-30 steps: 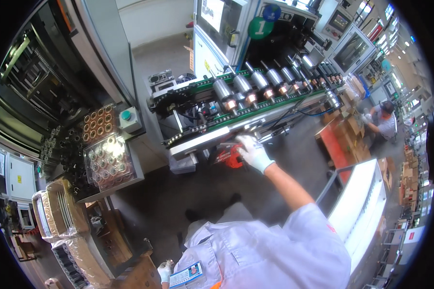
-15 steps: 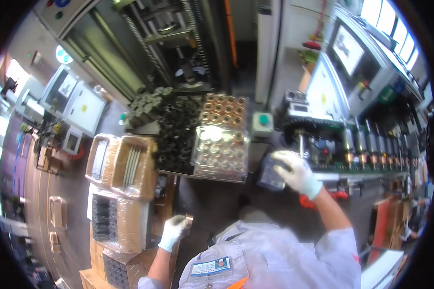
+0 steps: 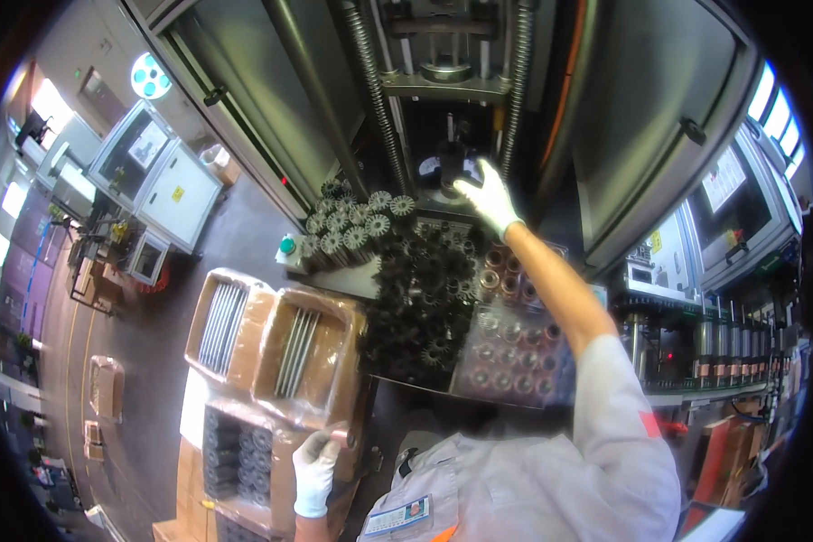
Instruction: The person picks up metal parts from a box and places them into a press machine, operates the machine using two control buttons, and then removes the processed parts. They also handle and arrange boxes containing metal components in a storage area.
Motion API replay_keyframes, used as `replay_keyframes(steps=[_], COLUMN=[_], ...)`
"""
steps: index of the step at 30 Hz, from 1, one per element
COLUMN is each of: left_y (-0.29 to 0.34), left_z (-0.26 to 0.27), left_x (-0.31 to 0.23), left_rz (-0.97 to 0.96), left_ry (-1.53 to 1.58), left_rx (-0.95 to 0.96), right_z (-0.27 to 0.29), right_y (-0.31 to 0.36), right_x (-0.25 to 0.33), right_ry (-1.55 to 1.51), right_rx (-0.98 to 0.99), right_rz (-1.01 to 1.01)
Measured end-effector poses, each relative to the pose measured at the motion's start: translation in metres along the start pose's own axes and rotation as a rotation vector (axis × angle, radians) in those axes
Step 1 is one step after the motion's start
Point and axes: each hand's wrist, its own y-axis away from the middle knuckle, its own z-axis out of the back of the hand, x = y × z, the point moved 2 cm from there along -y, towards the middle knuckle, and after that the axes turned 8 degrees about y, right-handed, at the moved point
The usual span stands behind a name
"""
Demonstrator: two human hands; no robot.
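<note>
My gloved left hand (image 3: 314, 462) is closed around a small copper-coloured ring-shaped part (image 3: 341, 434), held low beside the stacked cartons. My gloved right hand (image 3: 491, 203) reaches forward into the press (image 3: 447, 86), thumb and fingers apart, with nothing visible between them. Just left of its fingertips, a dark cylindrical part (image 3: 451, 163) stands upright on the press fixture; contact between them cannot be made out. Below that arm lie clear plastic trays (image 3: 479, 361) of copper-coloured rings, partly hidden by the forearm. Many dark slotted cores (image 3: 425, 289) are heaped left of the trays.
Upright stacks of slotted cores (image 3: 343, 230) stand at the table's far left, near a green button box (image 3: 289, 248). Open cartons with metal shafts (image 3: 307, 348) sit at left, above a carton of dark cores (image 3: 235, 461). A conveyor line (image 3: 696, 384) runs at right.
My right hand has left the dark bluish box beside the conveyor and moved forward and left into the press. The view has shifted toward the press. My left hand keeps hold of the copper-coloured part.
</note>
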Motion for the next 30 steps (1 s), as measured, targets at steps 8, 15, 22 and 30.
replay_keyframes(steps=[8, 15, 22, 30], left_y=[-0.075, -0.138, -0.201, -0.331], left_z=[0.053, 0.031, -0.031, -0.224], left_x=[-0.018, -0.021, -0.030, -0.077], left_rz=[0.109, 0.261, 0.104, -0.871], left_ry=[-0.060, -0.018, -0.280, -0.462], left_rx=[0.021, 0.279, 0.422, 0.627], right_z=[-0.059, -0.060, -0.023, 0.101], right_y=[-0.067, -0.068, -0.066, 0.120], right_x=[-0.021, -0.011, 0.054, 0.048], right_ry=[-0.138, -0.276, -0.257, -0.007], right_rx=[0.007, -0.075, -0.002, 0.428], right_rz=[-0.203, -0.161, -0.114, -0.291])
